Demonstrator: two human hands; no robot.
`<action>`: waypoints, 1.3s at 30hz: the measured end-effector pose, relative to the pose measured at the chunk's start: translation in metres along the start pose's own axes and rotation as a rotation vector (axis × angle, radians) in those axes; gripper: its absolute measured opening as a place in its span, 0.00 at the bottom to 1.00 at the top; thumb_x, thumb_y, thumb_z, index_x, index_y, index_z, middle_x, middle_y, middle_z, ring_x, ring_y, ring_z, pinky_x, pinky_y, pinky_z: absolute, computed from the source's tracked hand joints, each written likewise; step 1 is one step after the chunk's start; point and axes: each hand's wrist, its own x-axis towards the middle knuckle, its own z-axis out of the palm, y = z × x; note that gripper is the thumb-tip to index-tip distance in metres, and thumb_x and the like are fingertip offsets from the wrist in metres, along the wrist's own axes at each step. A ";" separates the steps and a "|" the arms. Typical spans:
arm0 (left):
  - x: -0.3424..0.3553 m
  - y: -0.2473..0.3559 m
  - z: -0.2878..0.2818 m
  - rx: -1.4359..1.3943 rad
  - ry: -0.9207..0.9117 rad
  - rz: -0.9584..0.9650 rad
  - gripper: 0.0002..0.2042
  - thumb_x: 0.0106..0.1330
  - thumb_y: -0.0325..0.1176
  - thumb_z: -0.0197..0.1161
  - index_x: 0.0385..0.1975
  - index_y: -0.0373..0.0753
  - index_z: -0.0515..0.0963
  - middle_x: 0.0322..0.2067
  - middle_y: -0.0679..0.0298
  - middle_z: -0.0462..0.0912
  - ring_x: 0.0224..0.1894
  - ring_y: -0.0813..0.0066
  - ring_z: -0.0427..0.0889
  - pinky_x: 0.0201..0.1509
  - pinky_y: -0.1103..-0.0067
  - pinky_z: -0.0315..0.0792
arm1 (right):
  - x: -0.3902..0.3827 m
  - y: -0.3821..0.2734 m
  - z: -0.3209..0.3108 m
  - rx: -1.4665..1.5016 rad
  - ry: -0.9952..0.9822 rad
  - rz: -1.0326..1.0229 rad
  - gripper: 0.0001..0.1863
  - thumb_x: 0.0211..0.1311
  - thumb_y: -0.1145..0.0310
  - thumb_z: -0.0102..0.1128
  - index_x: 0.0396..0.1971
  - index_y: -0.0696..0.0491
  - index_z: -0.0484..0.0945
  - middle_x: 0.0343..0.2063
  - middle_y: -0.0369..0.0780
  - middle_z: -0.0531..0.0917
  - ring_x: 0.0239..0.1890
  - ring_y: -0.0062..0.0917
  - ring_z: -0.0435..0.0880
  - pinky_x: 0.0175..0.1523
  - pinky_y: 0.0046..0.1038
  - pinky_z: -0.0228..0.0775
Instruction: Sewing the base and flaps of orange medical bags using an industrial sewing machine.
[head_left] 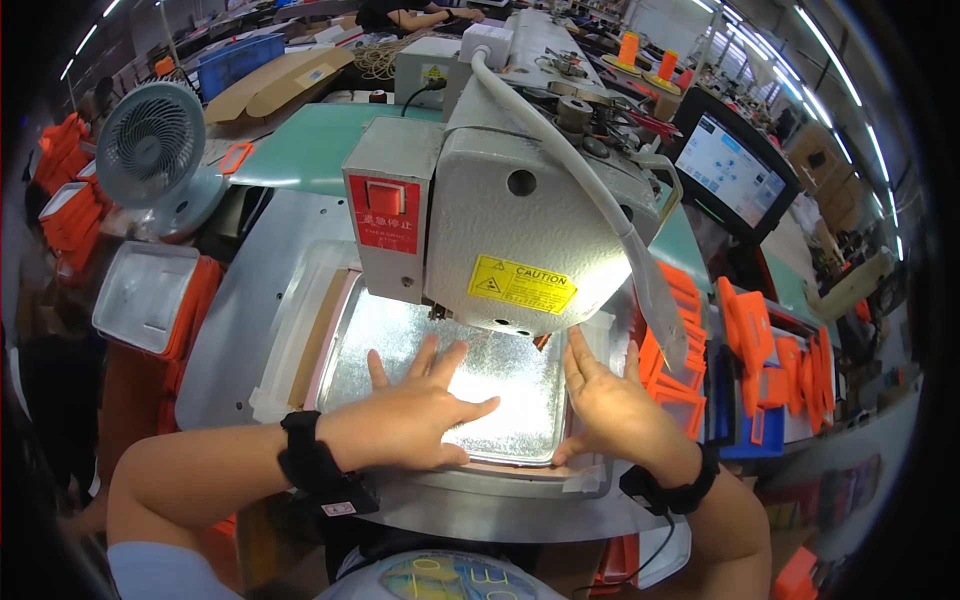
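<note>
A shiny silver rectangular panel [505,395] with rounded corners lies under the head of a grey industrial sewing machine [500,220]. It sits inside a flat frame with a brown strip [318,335] along its left side. My left hand [405,405] rests on the panel's lower left part, fingers spread and nothing held. On the panel's right edge, my right hand [615,405] lies with its fingers stretched out and thumb apart, near the lower right corner. The needle area is partly hidden by the machine head. Both wrists wear black bands.
A red switch box [388,205] hangs left of the machine head. Orange frames [675,360] are piled at the right, below a screen [730,165]. Orange-edged clear panels [150,300] are stacked at the left, near a grey fan [155,145]. Another person's arm [425,18] shows far back.
</note>
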 end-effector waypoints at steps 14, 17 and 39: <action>0.000 0.001 0.003 -0.005 0.052 -0.008 0.33 0.54 0.46 0.72 0.64 0.60 0.71 0.72 0.41 0.43 0.74 0.33 0.34 0.59 0.24 0.36 | 0.000 0.011 0.011 0.053 0.104 -0.096 0.72 0.26 0.38 0.76 0.64 0.76 0.52 0.69 0.64 0.47 0.65 0.46 0.69 0.68 0.69 0.40; 0.000 0.000 0.002 -0.009 0.052 -0.010 0.34 0.53 0.46 0.72 0.64 0.60 0.71 0.72 0.41 0.44 0.74 0.33 0.34 0.58 0.23 0.35 | 0.001 0.011 0.011 0.055 0.090 -0.108 0.72 0.27 0.36 0.75 0.64 0.76 0.51 0.69 0.64 0.48 0.66 0.46 0.67 0.68 0.69 0.41; -0.002 -0.006 0.002 0.013 0.036 0.025 0.32 0.58 0.48 0.69 0.65 0.57 0.69 0.71 0.37 0.41 0.73 0.29 0.33 0.59 0.24 0.37 | -0.001 0.003 0.002 -0.006 0.086 -0.088 0.71 0.26 0.42 0.80 0.65 0.75 0.52 0.70 0.63 0.45 0.70 0.44 0.59 0.61 0.46 0.70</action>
